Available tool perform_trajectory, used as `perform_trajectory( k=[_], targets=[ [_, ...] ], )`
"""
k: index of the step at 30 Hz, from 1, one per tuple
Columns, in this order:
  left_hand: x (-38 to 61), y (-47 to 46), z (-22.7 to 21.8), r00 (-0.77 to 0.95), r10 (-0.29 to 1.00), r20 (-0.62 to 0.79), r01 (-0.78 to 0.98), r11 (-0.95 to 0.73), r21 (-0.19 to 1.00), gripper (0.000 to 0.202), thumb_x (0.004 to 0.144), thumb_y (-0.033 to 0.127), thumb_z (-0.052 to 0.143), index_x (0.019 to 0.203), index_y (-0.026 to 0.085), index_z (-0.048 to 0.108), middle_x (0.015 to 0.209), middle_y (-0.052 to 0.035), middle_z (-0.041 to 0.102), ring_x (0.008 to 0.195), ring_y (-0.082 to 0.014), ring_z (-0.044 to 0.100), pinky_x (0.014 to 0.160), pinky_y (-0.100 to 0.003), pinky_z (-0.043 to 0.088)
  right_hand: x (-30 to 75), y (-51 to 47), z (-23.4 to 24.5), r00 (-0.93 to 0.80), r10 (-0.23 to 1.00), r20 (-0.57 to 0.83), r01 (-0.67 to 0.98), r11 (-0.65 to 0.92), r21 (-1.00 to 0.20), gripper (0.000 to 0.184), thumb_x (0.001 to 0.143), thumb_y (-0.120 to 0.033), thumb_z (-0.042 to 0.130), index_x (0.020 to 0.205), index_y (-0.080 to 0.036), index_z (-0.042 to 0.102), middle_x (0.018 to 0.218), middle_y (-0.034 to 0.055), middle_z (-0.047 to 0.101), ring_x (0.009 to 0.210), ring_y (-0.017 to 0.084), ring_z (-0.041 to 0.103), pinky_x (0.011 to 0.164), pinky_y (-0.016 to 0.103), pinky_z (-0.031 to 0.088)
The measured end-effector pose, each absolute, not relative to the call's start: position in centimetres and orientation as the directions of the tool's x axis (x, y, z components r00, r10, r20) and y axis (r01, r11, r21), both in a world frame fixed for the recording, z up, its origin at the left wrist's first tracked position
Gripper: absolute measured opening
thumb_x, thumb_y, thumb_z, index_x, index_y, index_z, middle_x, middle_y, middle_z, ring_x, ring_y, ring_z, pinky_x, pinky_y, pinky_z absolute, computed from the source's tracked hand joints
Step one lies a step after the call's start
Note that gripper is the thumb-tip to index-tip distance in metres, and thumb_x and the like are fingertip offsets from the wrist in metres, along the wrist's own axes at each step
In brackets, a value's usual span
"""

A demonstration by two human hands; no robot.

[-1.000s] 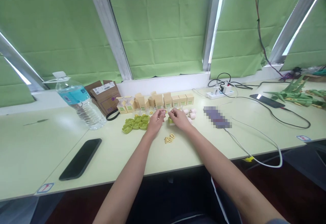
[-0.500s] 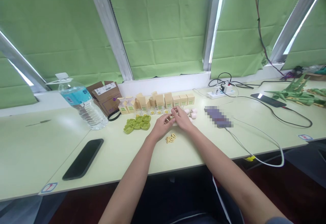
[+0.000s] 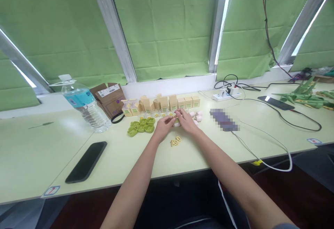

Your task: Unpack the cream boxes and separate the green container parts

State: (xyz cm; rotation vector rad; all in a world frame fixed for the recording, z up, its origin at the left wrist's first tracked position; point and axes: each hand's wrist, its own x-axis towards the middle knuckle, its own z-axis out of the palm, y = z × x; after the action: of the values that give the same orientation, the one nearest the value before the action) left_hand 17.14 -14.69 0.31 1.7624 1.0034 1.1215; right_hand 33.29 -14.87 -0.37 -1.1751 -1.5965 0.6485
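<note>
My left hand (image 3: 164, 127) and my right hand (image 3: 184, 120) meet over the middle of the table, fingers closed around a small green and pale-pink piece (image 3: 176, 122). Most of that piece is hidden by the fingers, so its kind cannot be made out. Nearer to me lies a small pile of yellow curved pieces (image 3: 175, 141). Several green open cups (image 3: 141, 128) stand left of my left hand. Just beyond my right hand sit several small pale-pink pieces (image 3: 198, 118). Behind the hands are small clear pieces with yellow centres (image 3: 157, 114).
A row of small cream boxes (image 3: 164, 104) lines the back. Leftward stand a brown carton (image 3: 111, 102) and a large water bottle (image 3: 87, 105), with a black phone (image 3: 86, 163) in front. To the right lie a blurred-out purple object (image 3: 224, 119), a power strip (image 3: 226, 96) and cables.
The fingers have closed in on the small piece, and its green and pale side now shows between the hands. My left hand's fingers have shifted slightly. The surrounding things have stayed put.
</note>
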Motion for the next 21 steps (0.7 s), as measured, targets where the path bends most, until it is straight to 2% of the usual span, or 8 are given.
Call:
perform_trajectory(
  k=[2, 4, 8, 13, 17, 21],
  targets=[
    [17.0, -14.3, 0.1, 0.241, 0.922, 0.303, 0.163, -0.346, 0.924, 0.039, 0.08, 0.052, 0.069, 0.091, 0.015, 0.074, 0.079, -0.0043, 0.069, 0.071, -0.0163, 0.06, 0.073, -0.03, 0.049, 33.2, -14.9, -0.5, -0.039, 0.935, 0.353, 0.317, 0.347, -0.883, 0.041, 0.098, -0.059, 0.038, 0.112, -0.026, 0.057, 0.101, 0.0043, 0.067, 0.081, 0.017, 0.065, 0.063, 0.027, 0.053],
    [16.9, -13.9, 0.0, 0.185, 0.934, 0.306, 0.12, -0.331, 0.936, 0.039, 0.077, 0.052, 0.072, 0.089, 0.015, 0.074, 0.08, -0.0045, 0.07, 0.071, -0.0162, 0.06, 0.073, -0.031, 0.05, 33.2, -14.9, -0.5, -0.066, 0.948, 0.31, 0.277, 0.316, -0.907, 0.043, 0.098, -0.061, 0.039, 0.116, -0.026, 0.056, 0.1, 0.0042, 0.067, 0.072, 0.015, 0.065, 0.058, 0.025, 0.053],
    [16.7, -13.3, -0.3, 0.074, 0.96, 0.269, -0.019, -0.268, 0.963, 0.043, 0.072, 0.054, 0.077, 0.088, 0.015, 0.073, 0.082, -0.0045, 0.07, 0.075, -0.0159, 0.062, 0.074, -0.031, 0.053, 33.1, -15.1, -0.5, -0.14, 0.952, 0.274, 0.285, 0.303, -0.909, 0.051, 0.097, -0.063, 0.042, 0.128, -0.024, 0.054, 0.101, 0.0056, 0.07, 0.068, 0.014, 0.068, 0.061, 0.026, 0.054],
    [16.3, -12.7, -0.5, -0.009, 0.977, 0.214, -0.166, -0.212, 0.963, 0.048, 0.066, 0.054, 0.082, 0.092, 0.014, 0.073, 0.09, -0.0055, 0.072, 0.079, -0.0149, 0.064, 0.081, -0.032, 0.054, 33.1, -15.0, -0.6, -0.195, 0.944, 0.265, 0.358, 0.32, -0.877, 0.063, 0.093, -0.064, 0.051, 0.139, -0.02, 0.051, 0.112, 0.0093, 0.071, 0.07, 0.014, 0.069, 0.073, 0.03, 0.054],
    [16.3, -12.6, -0.7, 0.023, 0.976, 0.218, -0.231, -0.207, 0.951, 0.046, 0.067, 0.051, 0.083, 0.09, 0.014, 0.071, 0.092, -0.0054, 0.071, 0.085, -0.0159, 0.065, 0.089, -0.036, 0.054, 33.0, -14.7, -0.9, -0.221, 0.942, 0.252, 0.398, 0.323, -0.858, 0.064, 0.091, -0.062, 0.057, 0.138, -0.019, 0.052, 0.111, 0.0102, 0.071, 0.067, 0.014, 0.068, 0.074, 0.03, 0.052],
    [16.5, -12.9, -0.7, 0.104, 0.967, 0.233, -0.283, -0.196, 0.939, 0.039, 0.068, 0.044, 0.085, 0.087, 0.015, 0.068, 0.09, -0.0023, 0.069, 0.089, -0.0149, 0.066, 0.098, -0.037, 0.052, 33.1, -14.3, -1.0, -0.172, 0.928, 0.332, 0.442, 0.374, -0.815, 0.052, 0.092, -0.059, 0.057, 0.124, -0.019, 0.06, 0.104, 0.0072, 0.072, 0.069, 0.015, 0.067, 0.071, 0.029, 0.05]
  ],
)
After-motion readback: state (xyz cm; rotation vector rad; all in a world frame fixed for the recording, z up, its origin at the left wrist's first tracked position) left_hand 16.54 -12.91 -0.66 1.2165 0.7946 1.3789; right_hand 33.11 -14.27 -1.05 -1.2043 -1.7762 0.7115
